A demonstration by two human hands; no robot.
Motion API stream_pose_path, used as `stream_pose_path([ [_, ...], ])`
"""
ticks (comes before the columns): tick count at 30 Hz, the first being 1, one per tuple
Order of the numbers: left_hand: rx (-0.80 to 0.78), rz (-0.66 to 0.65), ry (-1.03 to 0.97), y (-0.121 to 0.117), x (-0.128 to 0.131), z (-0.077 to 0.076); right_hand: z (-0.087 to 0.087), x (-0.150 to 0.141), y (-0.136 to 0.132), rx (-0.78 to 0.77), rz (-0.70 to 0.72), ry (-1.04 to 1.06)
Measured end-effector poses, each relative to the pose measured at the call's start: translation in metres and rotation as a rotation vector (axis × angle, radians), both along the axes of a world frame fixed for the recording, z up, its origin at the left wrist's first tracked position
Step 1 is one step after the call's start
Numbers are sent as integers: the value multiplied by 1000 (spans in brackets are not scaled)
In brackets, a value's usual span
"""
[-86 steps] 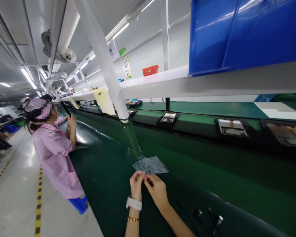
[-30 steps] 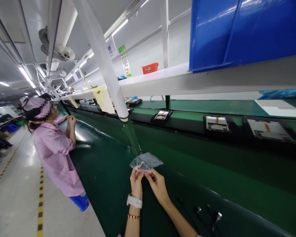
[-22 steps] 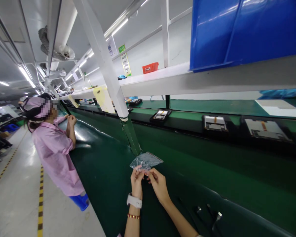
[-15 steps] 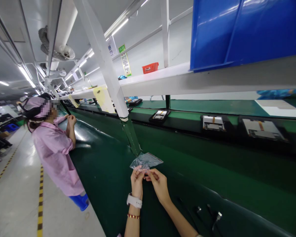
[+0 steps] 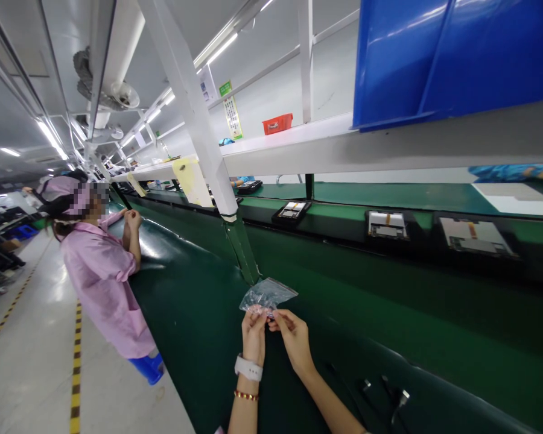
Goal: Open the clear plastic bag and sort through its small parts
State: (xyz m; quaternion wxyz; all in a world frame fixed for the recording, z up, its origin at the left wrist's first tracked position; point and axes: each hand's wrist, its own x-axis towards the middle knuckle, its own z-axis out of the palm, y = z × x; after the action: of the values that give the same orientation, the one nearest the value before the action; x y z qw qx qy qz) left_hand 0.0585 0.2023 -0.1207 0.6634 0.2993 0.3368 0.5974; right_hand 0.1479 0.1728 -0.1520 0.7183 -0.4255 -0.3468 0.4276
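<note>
Together, the left hand [image 5: 254, 339] and right hand [image 5: 294, 341] clamp their grips on a clear plastic bag [image 5: 268, 295] over the green table [image 5: 185, 337].

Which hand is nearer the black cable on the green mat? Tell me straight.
Right hand is nearer: it sits up and to the left of the black cable in the view. The left hand lies farther off the same way. Both pinch the clear plastic bag.
</note>
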Motion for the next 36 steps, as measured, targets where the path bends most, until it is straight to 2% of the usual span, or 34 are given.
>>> stream_pose_path([
  [5, 7, 22, -6, 1, 1, -1, -4, 1, 3, -2, -20, 25],
  [12, 37, 25, 23, 0, 0, -2, 3, 1, 0, 34, -6, -20],
  [17, -16, 88, -22, -1, 2, -1, 4, 2, -2, 59, 8, -55],
  [24, -158, 180, -148, -6, 6, -7, -6, 4, 3, 50, -29, -118],
  [29, -184, 149, -227, -2, 7, -16, -15, 9, 11, -10, -39, -59],
  [33, -99, 45, -89, -3, 6, -15, -11, 15, 10, -100, -1, -56],
  [36, -3, 56, 61, -3, 5, -13, -3, 15, 7, -141, 26, -26],
])
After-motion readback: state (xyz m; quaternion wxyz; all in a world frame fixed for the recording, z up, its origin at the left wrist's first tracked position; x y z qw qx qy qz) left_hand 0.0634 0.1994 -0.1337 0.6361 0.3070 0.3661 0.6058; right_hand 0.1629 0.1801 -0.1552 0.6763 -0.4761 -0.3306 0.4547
